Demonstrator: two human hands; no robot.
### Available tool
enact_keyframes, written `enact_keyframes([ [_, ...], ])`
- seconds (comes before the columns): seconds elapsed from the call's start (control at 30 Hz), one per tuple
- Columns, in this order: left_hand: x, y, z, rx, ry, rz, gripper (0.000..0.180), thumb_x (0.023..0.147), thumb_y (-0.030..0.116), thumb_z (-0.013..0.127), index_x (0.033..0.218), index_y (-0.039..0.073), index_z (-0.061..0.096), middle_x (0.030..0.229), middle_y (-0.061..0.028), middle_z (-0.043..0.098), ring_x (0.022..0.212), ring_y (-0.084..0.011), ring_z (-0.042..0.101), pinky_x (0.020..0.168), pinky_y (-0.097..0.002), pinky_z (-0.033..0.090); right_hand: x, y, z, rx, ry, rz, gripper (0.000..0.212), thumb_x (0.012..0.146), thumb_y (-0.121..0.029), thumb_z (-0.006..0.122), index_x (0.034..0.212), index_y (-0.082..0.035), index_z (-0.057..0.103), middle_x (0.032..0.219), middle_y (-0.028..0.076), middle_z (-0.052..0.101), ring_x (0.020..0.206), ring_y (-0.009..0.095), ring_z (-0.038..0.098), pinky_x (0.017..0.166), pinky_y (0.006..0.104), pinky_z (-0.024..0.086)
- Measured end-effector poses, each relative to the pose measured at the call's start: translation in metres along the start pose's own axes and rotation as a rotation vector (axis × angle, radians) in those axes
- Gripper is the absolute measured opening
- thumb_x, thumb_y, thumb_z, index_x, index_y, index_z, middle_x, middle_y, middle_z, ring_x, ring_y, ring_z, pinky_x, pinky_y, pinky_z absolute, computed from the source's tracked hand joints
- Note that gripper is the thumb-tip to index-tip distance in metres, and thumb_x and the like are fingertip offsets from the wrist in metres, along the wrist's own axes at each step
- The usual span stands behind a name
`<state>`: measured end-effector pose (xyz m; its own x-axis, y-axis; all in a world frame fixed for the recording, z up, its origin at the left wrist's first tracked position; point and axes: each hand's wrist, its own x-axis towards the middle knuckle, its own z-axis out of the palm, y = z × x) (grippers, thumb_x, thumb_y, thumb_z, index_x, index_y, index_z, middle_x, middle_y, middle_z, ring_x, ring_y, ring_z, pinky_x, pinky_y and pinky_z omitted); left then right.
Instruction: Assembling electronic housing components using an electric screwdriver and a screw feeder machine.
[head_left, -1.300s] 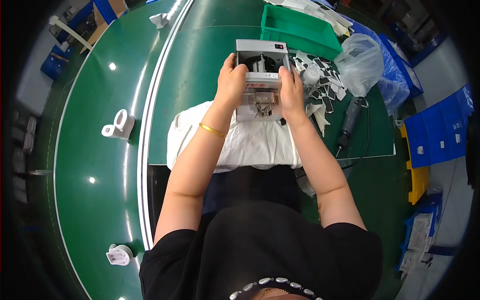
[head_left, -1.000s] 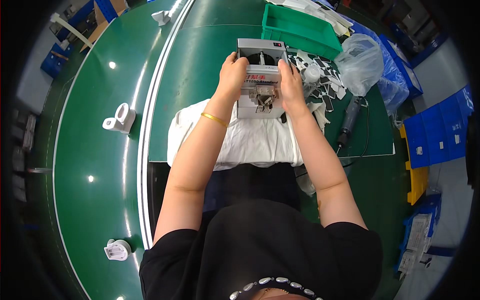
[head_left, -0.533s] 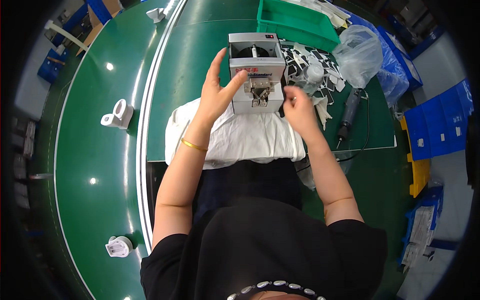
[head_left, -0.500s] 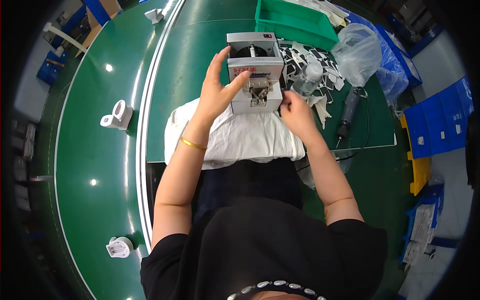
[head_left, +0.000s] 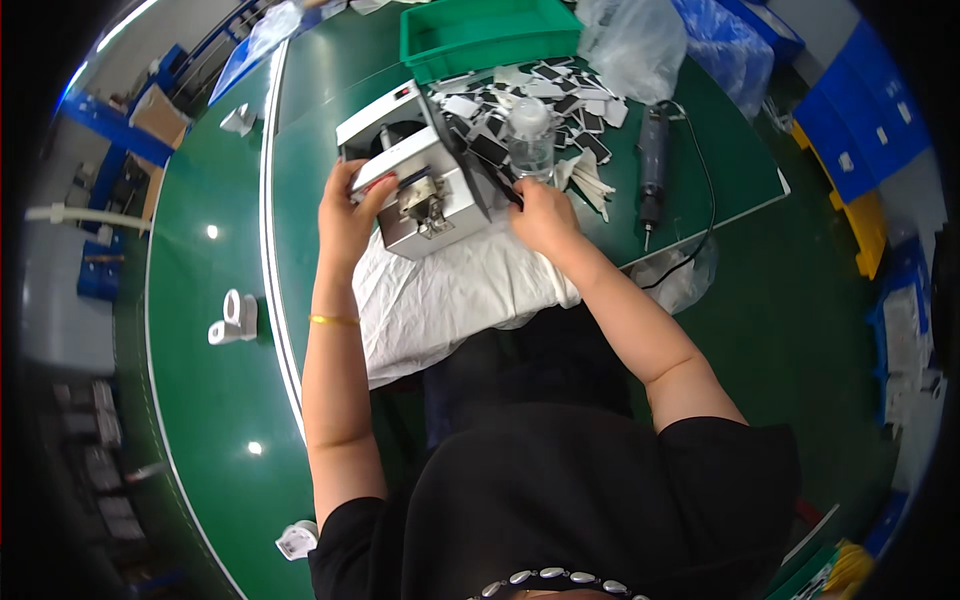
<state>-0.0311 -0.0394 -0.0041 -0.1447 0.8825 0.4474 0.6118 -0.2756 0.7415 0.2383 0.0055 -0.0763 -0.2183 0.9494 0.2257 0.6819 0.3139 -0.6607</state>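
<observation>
A boxy grey metal machine, seemingly a screw feeder [head_left: 450, 215], stands tilted in view at the near edge of the green table. Inside its open top shows a dark round part, and a small metal mechanism sits at its front. My left hand [head_left: 345, 215] grips its left side, thumb over the top and fingers round the edge. On the other side my right hand [head_left: 545, 218] is closed by a dark strip-like piece beside the machine; what the fingers pinch is partly hidden. A clear plastic bottle [head_left: 531, 140] stands just beyond that hand.
Behind lie many black and white flat pieces [head_left: 575, 100] and a green bin [head_left: 490, 45]. A dark electric screwdriver [head_left: 653, 170] with a cord lies right. White cloth [head_left: 460, 290] hangs at the table edge. White fittings [head_left: 235, 318] stand on the left green surface.
The machine has turned and sits further left in view, as the whole view has swung. My left hand has gone from spread fingers to gripping its side. The right hand stays at its right.
</observation>
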Motion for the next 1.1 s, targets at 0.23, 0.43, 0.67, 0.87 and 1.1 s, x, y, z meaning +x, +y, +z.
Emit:
enact_keyframes([
  [0.23,0.007,0.033,0.003,0.101,-0.051,-0.137,0.032,0.080,0.017,0.082,0.101,0.001,0.064,0.092,-0.0025,0.061,0.083,-0.0100,0.057,0.079,-0.0235,0.046,-0.004,-0.003,-0.001,0.066,0.025,0.068,0.023,0.081,-0.012,0.060,0.100,0.000,0.064,0.088,0.024,0.069,0.083,0.043,0.067,0.076,0.0492,0.054],
  [0.43,0.002,0.037,0.002,0.070,0.016,-0.129,0.030,0.086,0.015,0.077,0.107,0.001,0.061,0.092,0.0008,0.065,0.081,-0.0043,0.056,0.074,-0.0191,0.045,0.002,0.007,0.005,0.104,0.023,0.030,0.026,0.082,-0.012,0.063,0.104,0.000,0.060,0.093,0.022,0.069,0.085,0.041,0.067,0.077,0.0484,0.054],
  [0.67,-0.013,0.010,-0.015,-0.237,0.033,-0.224,0.033,0.087,0.013,0.076,0.113,0.001,0.058,0.096,-0.0016,0.065,0.085,-0.0067,0.058,0.075,-0.0196,0.047,0.003,0.010,0.006,0.110,-0.003,-0.013,0.030,0.082,-0.008,0.065,0.107,0.000,0.051,0.090,0.020,0.069,0.084,0.039,0.068,0.073,0.0474,0.054],
  [0.87,-0.016,-0.002,-0.019,-0.272,0.029,-0.273,0.033,0.087,0.012,0.076,0.113,0.002,0.057,0.100,-0.0024,0.065,0.088,-0.0075,0.059,0.079,-0.0210,0.049,0.004,-0.003,-0.021,0.043,-0.090,-0.114,0.024,0.082,-0.007,0.064,0.102,-0.001,0.053,0.083,0.017,0.069,0.076,0.038,0.068,0.070,0.0485,0.054],
  [1.1,-0.016,-0.008,-0.016,-0.204,0.032,-0.098,0.034,0.087,0.012,0.076,0.115,0.002,0.057,0.100,-0.0019,0.065,0.090,-0.0079,0.059,0.081,-0.0204,0.048,0.029,-0.029,-0.068,0.078,0.008,-0.379,0.012,0.083,-0.017,0.068,0.085,-0.005,0.065,0.079,0.014,0.068,0.074,0.035,0.068,0.066,0.0453,0.054],
])
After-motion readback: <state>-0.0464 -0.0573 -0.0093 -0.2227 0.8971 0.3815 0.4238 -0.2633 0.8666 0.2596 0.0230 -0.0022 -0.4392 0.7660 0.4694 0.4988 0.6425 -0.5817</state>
